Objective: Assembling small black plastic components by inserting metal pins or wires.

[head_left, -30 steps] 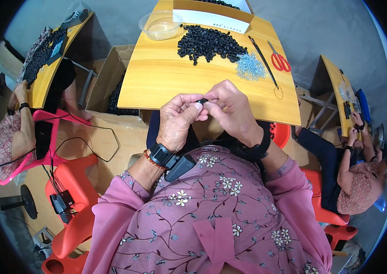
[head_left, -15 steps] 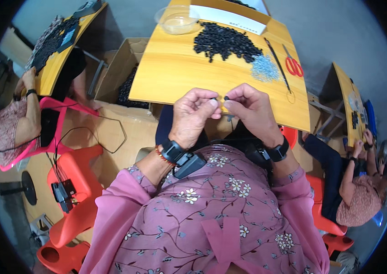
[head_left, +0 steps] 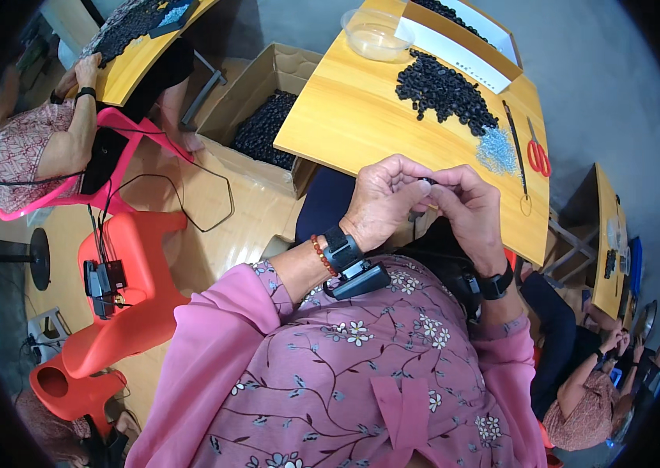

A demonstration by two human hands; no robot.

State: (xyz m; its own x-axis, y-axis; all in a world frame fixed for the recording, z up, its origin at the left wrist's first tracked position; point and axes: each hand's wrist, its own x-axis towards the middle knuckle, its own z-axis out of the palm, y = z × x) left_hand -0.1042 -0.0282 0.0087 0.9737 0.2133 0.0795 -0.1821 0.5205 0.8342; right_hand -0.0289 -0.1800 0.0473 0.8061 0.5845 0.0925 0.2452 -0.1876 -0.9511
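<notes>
My left hand (head_left: 389,200) and my right hand (head_left: 472,214) meet in front of the table's near edge, fingertips pinched together. Between them a small black piece (head_left: 428,181) shows, mostly covered by the fingers; whether it is one piece or two pressed together I cannot make out. Beyond my hands, a heap of small black pieces (head_left: 443,92) lies on the wooden table (head_left: 337,117). Beside that heap is a scatter of tiny silvery-blue parts (head_left: 497,151).
A thin black tool (head_left: 515,144) with a wire loop and red-handled scissors (head_left: 537,158) lie at the right. A clear bowl (head_left: 376,48) and a white box (head_left: 462,54) stand at the back. A cardboard box (head_left: 283,175) of black pieces sits left. Co-workers sit both sides.
My hands, each pinching a small black piece with a gap between them, have come together, fingertips touching. The view has shifted, so the table appears farther right.
</notes>
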